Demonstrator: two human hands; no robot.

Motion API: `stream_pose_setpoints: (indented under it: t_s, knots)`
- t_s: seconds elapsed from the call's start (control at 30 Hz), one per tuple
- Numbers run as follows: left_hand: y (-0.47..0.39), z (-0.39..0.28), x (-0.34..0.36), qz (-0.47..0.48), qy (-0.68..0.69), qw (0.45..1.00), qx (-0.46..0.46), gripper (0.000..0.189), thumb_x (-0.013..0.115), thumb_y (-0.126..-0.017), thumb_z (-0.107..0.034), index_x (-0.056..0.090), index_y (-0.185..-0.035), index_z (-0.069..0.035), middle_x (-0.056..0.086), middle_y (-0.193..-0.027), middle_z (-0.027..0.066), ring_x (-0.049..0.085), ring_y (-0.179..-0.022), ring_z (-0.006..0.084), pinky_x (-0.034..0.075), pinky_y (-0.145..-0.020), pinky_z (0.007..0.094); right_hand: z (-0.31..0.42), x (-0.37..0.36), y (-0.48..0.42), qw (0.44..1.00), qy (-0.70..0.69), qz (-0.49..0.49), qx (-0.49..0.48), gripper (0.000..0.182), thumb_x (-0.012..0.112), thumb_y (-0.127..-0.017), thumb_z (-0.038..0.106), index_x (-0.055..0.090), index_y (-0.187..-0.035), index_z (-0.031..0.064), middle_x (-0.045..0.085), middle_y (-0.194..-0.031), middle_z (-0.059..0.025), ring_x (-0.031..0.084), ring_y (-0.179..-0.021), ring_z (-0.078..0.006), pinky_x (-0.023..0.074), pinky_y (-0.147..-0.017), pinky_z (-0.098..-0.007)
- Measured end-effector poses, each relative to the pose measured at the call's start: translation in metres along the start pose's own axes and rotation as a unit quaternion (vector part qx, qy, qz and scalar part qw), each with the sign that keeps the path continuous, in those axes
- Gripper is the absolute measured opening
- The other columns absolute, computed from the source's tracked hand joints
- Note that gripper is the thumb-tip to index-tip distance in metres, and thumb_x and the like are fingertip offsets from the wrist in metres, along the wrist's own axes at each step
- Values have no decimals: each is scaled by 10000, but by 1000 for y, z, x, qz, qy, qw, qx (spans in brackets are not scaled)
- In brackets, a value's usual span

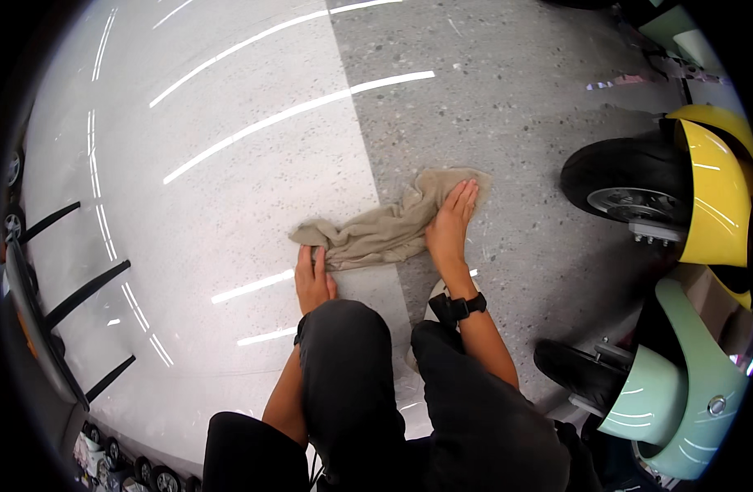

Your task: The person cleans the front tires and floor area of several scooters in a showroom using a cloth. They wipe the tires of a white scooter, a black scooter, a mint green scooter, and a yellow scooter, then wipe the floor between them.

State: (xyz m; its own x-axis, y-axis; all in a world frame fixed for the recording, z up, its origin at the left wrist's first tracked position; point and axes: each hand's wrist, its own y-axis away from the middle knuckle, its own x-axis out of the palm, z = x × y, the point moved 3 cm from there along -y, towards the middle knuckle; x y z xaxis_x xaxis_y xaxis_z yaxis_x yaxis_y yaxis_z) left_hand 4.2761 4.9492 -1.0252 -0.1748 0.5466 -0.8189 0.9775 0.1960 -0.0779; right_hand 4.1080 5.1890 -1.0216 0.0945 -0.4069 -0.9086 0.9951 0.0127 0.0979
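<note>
A beige cloth towel (pixel 376 230) lies bunched and stretched sideways on the speckled floor (pixel 247 203), across the line between its light and grey parts. My right hand (pixel 453 221) rests flat on the towel's right end, fingers extended and close together, with a black band on the wrist. At the towel's lower left edge is my left hand (pixel 312 277), its fingertips touching the cloth; whether it grips any of it cannot be told. Between my arms are my knees in dark trousers (pixel 348 357), and a light shoe shows partly under my right wrist.
At the right stand a yellow scooter (pixel 717 190) with its black front tyre (pixel 622 178) and a pale green scooter (pixel 647 393). A dark-edged piece of furniture with black legs (pixel 87 295) is at the left. Several small wheels (pixel 165 478) line the lower left.
</note>
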Motion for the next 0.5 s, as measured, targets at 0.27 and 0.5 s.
stream_pose_setpoints:
  t_s: [0.27,0.5]
  knots:
    - [-1,-1,7,43,-64,994,71,598,488,-836,-18,520,-1428,-94,455,-1530,84,385,-1435,294,282,-1160,482,-34,-11,-161,990,137,12,-24,869,606,-799,128,177,-1486,-186,135,-1581,-378,72,-1505,-482,51,-1242,-502]
    - [2,8,14,-14,-59,994,96,490,549,-838,-42,540,-1328,-24,511,-1416,157,435,-1372,355,314,-1126,496,82,32,-136,957,-62,112,-260,733,447,-873,-32,194,-1560,-43,130,-1649,-220,73,-1544,-323,40,-1258,-469]
